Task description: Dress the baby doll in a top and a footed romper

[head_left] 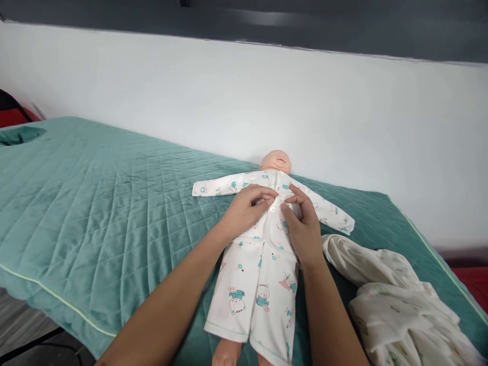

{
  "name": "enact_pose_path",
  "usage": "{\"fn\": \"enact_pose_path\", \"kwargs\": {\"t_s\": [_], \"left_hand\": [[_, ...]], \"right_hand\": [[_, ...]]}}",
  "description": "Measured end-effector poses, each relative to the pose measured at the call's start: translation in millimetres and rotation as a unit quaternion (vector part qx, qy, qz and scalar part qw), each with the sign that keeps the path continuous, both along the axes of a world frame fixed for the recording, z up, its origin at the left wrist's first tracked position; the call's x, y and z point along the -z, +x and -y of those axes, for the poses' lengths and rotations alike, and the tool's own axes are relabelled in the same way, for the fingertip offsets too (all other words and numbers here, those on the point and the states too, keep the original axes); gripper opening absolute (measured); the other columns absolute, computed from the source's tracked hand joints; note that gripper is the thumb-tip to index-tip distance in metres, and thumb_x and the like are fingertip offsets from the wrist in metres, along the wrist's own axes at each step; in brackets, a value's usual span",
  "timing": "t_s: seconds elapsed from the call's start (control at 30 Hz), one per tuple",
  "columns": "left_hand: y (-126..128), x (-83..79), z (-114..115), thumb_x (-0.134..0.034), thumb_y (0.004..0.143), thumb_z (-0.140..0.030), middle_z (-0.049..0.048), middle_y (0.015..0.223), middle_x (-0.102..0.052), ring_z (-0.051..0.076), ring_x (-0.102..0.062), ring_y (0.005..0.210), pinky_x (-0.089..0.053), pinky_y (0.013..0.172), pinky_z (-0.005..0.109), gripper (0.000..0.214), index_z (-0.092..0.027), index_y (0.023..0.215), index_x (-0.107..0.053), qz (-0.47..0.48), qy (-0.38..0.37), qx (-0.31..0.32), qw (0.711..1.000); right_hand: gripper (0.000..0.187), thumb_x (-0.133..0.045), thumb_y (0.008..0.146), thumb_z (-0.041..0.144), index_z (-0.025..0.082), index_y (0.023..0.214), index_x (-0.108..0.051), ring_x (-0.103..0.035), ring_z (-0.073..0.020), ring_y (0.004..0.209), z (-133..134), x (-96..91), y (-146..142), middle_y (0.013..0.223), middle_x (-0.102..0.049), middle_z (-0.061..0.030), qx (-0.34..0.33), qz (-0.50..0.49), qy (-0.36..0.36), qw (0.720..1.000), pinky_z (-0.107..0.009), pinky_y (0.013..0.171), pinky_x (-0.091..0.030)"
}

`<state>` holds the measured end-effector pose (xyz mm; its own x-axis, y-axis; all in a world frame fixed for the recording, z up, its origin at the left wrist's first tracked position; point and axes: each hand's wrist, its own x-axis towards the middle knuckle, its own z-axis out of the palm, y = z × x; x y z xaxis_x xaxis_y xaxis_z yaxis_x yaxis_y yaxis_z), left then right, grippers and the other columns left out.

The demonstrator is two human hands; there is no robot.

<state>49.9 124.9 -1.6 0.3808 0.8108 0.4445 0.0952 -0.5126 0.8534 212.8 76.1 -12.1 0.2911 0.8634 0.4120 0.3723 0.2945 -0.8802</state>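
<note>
A baby doll (pixel 280 161) lies on its back, head toward the wall, in a white printed baby shirt (pixel 280 229) and matching pants (pixel 244 290). The shirt's sleeves stretch out to both sides, and a round button (pixel 272 209) shows at the front. My left hand (pixel 251 208) pinches the shirt front just left of that button, thumb and forefinger close together. Across the opening, my right hand (pixel 303 218) holds the other front edge between thumb and fingers, its forefinger raised. The fabric inside both grips is partly hidden by my fingers. The doll's feet (pixel 227 352) are cut off below.
A green quilted cover (pixel 114 203) spreads over the bed or table beneath the doll. Crumpled white printed cloth (pixel 396 305) lies right of my right forearm. A white wall (pixel 229 91) rises behind the doll. Red and black items (pixel 13 114) stand beyond the left edge.
</note>
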Motion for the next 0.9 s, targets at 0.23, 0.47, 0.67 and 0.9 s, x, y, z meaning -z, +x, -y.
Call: {"fn": "enact_pose_path", "kwargs": {"t_s": [0.23, 0.47, 0.67, 0.9], "left_hand": [[-12, -2.5, -7, -0.071, 0.086, -0.028, 0.0055, 0.112, -0.072, 0.02, -0.063, 0.11, -0.046, 0.097, 0.032, 0.023, -0.023, 0.109, -0.073, -0.009, -0.062, 0.06, 0.996], [-15, -1.6, -9, -0.074, 0.083, -0.028, 0.0042, 0.105, -0.072, 0.02, -0.062, 0.11, -0.046, 0.097, 0.033, 0.02, -0.024, 0.102, -0.075, -0.012, -0.064, 0.064, 0.996], [-16, -6.4, -7, -0.071, 0.084, -0.024, 0.0028, 0.095, -0.071, 0.017, -0.063, 0.097, -0.046, 0.09, 0.032, 0.02, -0.021, 0.103, -0.073, -0.005, -0.072, 0.083, 0.994], [-18, -9.9, -6, -0.068, 0.082, -0.022, -0.0006, 0.093, -0.068, 0.011, -0.046, 0.069, -0.041, 0.066, 0.026, 0.025, -0.023, 0.106, -0.073, -0.059, -0.06, 0.08, 0.993]], "right_hand": [[0.008, -0.063, 0.091, 0.033, 0.027, 0.089, -0.069, -0.041, -0.028, 0.146, 4, -1.6, 6, 0.153, -0.052, -0.0021, -0.05, 0.049, -0.006, 0.998, -0.054, 0.121, -0.026], [0.011, -0.064, 0.091, 0.034, 0.028, 0.09, -0.073, -0.044, -0.0274, 0.144, 2, 0.3, 13, 0.148, -0.057, -0.0032, -0.066, 0.04, 0.008, 0.997, -0.052, 0.119, -0.032], [0.008, -0.063, 0.092, 0.032, 0.028, 0.09, -0.07, -0.043, -0.026, 0.145, 2, 1.3, 10, 0.148, -0.057, -0.0021, -0.055, 0.071, 0.01, 0.996, -0.053, 0.121, -0.027], [0.009, -0.064, 0.092, 0.036, 0.029, 0.09, -0.07, -0.039, -0.0263, 0.147, 1, 1.5, 11, 0.149, -0.056, -0.0009, -0.073, 0.099, 0.02, 0.992, -0.055, 0.123, -0.025]]}}
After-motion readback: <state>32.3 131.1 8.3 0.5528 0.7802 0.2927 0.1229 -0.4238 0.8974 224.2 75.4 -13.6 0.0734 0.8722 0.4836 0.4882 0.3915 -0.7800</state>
